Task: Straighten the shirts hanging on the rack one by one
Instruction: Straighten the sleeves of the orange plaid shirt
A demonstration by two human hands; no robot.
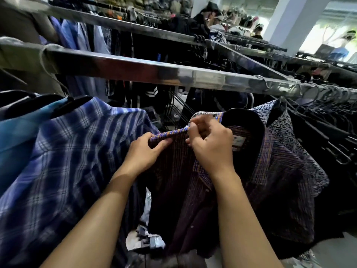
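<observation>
Forearms came in from the bottom edge, both meeting at the maroon shirt, which hung below the rail between a blue shirt on its left and a print shirt on its right. The left hand pinched the striped collar edge between thumb and fingers. The right hand, just beside it, had its fingers curled tight on the same collar at its tip.
</observation>
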